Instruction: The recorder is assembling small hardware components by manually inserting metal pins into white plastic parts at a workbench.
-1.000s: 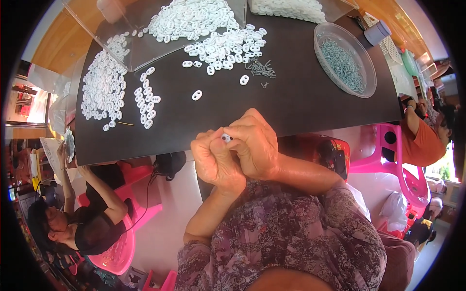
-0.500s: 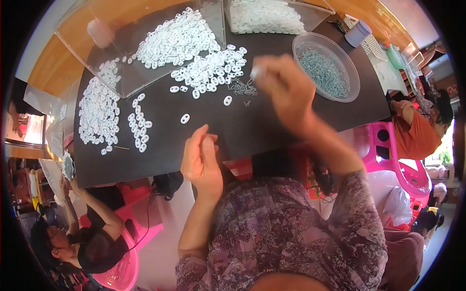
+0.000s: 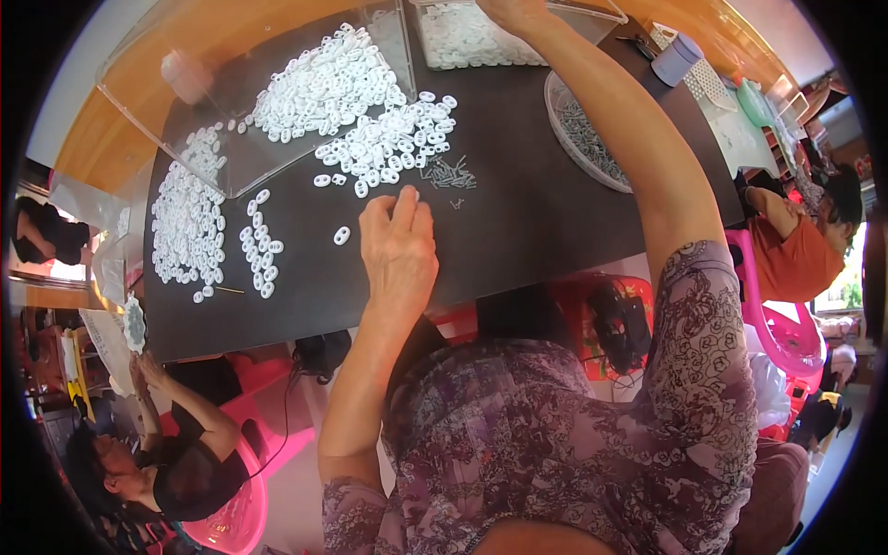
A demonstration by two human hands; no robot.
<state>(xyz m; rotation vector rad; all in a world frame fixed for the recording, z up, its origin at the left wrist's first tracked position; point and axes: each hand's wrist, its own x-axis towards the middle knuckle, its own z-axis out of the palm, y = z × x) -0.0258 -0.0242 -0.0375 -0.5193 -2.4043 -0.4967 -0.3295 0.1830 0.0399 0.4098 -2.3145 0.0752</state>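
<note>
My left hand (image 3: 400, 248) is low over the dark table, its fingers bent together with the tips down by the surface. Whatever they hold is hidden. Left of it lies a single white oval plastic piece with two holes (image 3: 342, 236). Beyond its fingertips are a loose heap of the same white pieces (image 3: 393, 139) and a small scatter of grey screws (image 3: 450, 174). My right arm stretches far forward, and my right hand (image 3: 513, 13) is at the top edge, above a clear box of white pieces (image 3: 472, 39). Its fingers are mostly out of the picture.
A clear tipped bin (image 3: 227, 176) holds a big white pile (image 3: 324, 83). More white pieces (image 3: 188, 217) and a short column (image 3: 261, 245) lie left. A round tub of screws (image 3: 583, 139) sits under my right forearm. Two people sit nearby, left and right.
My right hand has moved from over the screws up and away to the far box. My left hand has moved forward and turned palm down, covering the spot where a lone white piece lay.
</note>
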